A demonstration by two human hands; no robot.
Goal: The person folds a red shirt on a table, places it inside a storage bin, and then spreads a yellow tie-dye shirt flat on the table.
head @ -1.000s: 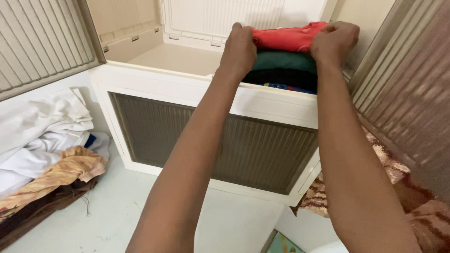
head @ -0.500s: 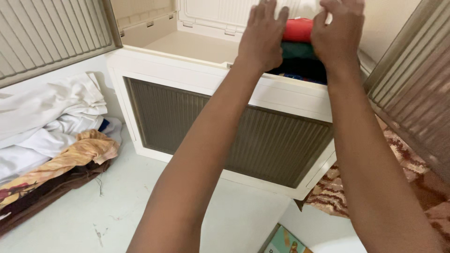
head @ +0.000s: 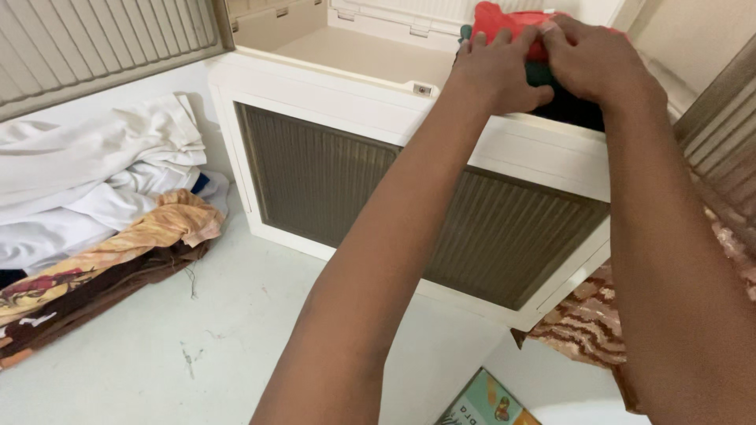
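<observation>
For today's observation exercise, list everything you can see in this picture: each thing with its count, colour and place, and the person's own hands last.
Open plastic storage box: one, cream with a ribbed grey front panel, centre.
Folded red cloth: one, top of the stack in the box, right side.
Folded dark green cloth: one, under the red one.
Heap of loose clothes: one, white, orange and brown, on the floor at left.
Patterned brown rug: one, lower right.
Teal printed booklet: one, bottom edge.
Left hand: grip on the red cloth.
Right hand: grip on the red cloth.

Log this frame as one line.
left hand: on red garment | right hand: on red garment | stack in open storage box
</observation>
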